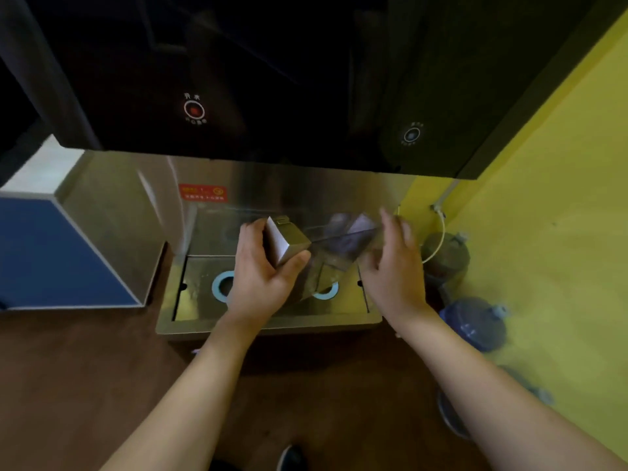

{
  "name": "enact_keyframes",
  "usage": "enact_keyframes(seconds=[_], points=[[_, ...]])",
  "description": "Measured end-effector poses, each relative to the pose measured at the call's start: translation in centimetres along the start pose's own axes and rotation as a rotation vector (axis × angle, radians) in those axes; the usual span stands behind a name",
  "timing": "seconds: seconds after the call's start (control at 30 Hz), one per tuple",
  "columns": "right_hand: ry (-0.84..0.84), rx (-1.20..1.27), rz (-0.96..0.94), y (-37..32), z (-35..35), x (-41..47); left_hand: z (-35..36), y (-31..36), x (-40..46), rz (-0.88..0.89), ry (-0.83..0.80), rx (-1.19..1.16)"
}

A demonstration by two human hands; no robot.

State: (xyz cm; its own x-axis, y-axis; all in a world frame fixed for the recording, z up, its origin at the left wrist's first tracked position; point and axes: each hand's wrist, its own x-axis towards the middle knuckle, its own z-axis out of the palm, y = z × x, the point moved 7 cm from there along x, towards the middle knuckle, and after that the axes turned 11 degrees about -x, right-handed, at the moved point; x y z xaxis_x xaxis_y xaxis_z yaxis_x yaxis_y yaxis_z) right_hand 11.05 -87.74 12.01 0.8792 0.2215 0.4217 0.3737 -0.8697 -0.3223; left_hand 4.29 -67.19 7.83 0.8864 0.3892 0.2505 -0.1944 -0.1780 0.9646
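Observation:
A clear square bottle (339, 237) with a silver square cap (289, 239) lies tilted on its side in the air above the steel drip tray (197, 294) of a water dispenser. My left hand (258, 277) grips the silver cap end, thumb across its front edge. My right hand (396, 266) is blurred at the bottle's other end, with the fingers behind the clear body and the thumb under it. The bottle hides part of the right blue ring (328, 292) in the tray.
The dispenser's black panel overhangs the tray, with a red button (194, 109) and a blue button (411, 134). There is also a left blue ring (221, 287). A blue cabinet (51, 253) stands at left. Water jugs (475, 321) lie by the yellow wall (543, 232) at right.

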Motion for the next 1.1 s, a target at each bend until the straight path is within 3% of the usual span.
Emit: enact_keyframes(seconds=[0.07,0.17,0.57,1.1], points=[[0.164,-0.029,-0.064,-0.2,-2.4,1.0,0.3,-0.1,0.6,-0.009,0.010,-0.088],[0.250,-0.087,-0.112,-0.3,-4.4,3.2,0.7,0.3,1.5,0.000,0.044,-0.170],[0.159,-0.317,-0.141,-0.6,-4.2,5.5,1.0,2.8,3.0,0.123,0.098,-0.283],[0.187,-0.275,-0.106,-0.7,-4.1,5.8,1.0,3.9,3.1,0.154,0.078,-0.291]])
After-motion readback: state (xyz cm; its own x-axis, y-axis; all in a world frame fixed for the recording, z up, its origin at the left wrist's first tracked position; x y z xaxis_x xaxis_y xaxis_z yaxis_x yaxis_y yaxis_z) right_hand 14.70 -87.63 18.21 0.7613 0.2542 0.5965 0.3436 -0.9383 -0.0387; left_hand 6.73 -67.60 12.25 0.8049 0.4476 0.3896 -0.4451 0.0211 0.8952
